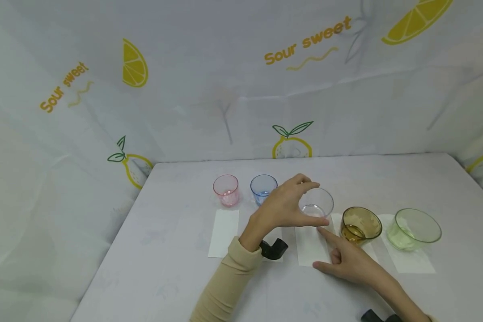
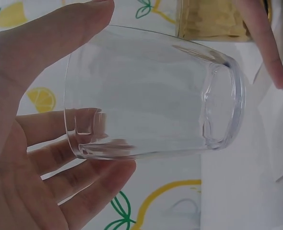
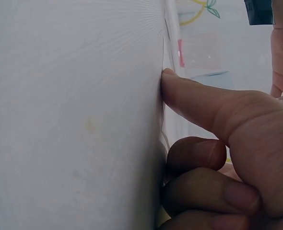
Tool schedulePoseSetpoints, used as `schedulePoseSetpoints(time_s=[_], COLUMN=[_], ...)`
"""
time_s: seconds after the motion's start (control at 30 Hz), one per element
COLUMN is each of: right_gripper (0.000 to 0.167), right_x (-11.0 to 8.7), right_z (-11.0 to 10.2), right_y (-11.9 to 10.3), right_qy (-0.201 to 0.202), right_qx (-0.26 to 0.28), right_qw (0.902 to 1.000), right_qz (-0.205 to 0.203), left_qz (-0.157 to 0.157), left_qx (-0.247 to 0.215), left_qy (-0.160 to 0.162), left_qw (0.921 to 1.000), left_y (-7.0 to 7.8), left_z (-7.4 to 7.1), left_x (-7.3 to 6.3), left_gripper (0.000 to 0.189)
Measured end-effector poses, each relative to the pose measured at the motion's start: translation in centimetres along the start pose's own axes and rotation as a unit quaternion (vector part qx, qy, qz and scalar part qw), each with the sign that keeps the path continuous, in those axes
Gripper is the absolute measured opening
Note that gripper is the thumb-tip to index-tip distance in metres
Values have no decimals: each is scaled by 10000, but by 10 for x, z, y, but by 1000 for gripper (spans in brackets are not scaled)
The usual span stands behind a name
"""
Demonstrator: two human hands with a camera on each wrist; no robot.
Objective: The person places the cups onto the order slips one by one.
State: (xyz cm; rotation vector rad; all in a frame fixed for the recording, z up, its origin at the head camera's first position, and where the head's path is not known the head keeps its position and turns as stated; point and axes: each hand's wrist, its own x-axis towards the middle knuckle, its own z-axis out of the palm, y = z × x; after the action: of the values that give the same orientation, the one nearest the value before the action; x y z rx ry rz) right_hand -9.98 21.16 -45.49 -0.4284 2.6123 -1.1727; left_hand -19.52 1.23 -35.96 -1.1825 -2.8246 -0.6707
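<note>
My left hand (image 1: 285,205) grips a clear glass cup (image 2: 146,91) by its sides, thumb on one side and fingers on the other. In the left wrist view the cup's base faces the white paper strip (image 1: 311,250). At that strip my right hand (image 1: 348,261) lies low, index finger stretched toward its upper part and thumb at its lower edge. The right wrist view shows the thumb (image 3: 194,93) straight, its tip against the white surface, with the other visible fingers bent. An amber glass cup (image 1: 362,223) stands just beyond the right hand.
A pink glass cup (image 1: 226,191) and a blue one (image 1: 262,184) stand behind their paper strips at left, including a bare strip (image 1: 224,235). On the right, a green glass cup (image 1: 410,230) stands on another strip (image 1: 416,264). A lemon-printed cloth (image 1: 209,125) hangs behind the table.
</note>
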Motion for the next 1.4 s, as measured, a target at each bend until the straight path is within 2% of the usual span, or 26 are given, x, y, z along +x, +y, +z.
schedulePoseSetpoints(time_s=[0.43, 0.87, 1.4], right_gripper=[94, 89, 89], right_x=[-1, -2, 3], right_z=[0, 2, 2], right_y=[2, 5, 6], right_qy=[175, 186, 203], right_qx=[-71, -11, 38], right_qw=[9998, 9998, 9997], right_qz=[-85, -108, -137], left_qz=[136, -24, -61], left_qx=[104, 182, 203], left_qy=[-325, -993, -1276], left_qw=[9993, 9949, 9916], left_y=[-1, 0, -3], left_z=[4, 12, 13], left_x=[-1, 0, -2], left_gripper=[79, 79, 78])
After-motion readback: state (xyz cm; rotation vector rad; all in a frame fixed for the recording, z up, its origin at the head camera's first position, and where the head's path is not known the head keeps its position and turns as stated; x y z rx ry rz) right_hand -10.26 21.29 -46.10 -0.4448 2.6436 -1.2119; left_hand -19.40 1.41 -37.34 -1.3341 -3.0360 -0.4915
